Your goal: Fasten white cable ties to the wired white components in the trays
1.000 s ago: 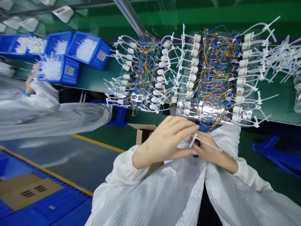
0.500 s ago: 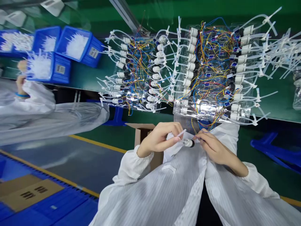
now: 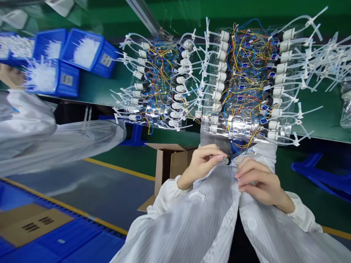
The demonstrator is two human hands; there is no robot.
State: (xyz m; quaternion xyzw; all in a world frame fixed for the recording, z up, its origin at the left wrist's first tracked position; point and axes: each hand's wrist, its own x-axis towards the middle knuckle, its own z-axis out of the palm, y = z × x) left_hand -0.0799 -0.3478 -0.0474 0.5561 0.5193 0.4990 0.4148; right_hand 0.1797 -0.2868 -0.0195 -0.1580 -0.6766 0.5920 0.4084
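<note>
My left hand (image 3: 207, 162) is closed in a pinch around a small cylindrical motor (image 3: 226, 160), whose black end points toward my right hand. Most of its pale body is hidden by my fingers. Thin blue wires (image 3: 232, 171) hang in a loop from the black end. My right hand (image 3: 256, 179) has its fingertips pinched together on these wires, a little right of the motor and lower. Just beyond my hands, at the bench edge, lie rows of similar motors (image 3: 273, 125) with white heads, tubing and coloured wires on clear plastic trays (image 3: 204, 128).
Blue bins (image 3: 108, 60) of white plastic parts stand at the left of the bench, beside a co-worker's hand (image 3: 12, 76). White tube pieces (image 3: 333, 62) are heaped at the right. An open cardboard box (image 3: 159, 171) is below the bench; a blue stool (image 3: 315, 175) is at right.
My left hand has moved right with the motor, and the tube piece at its fingers no longer shows. My right hand has shifted right and down, drawing out the blue wires.
</note>
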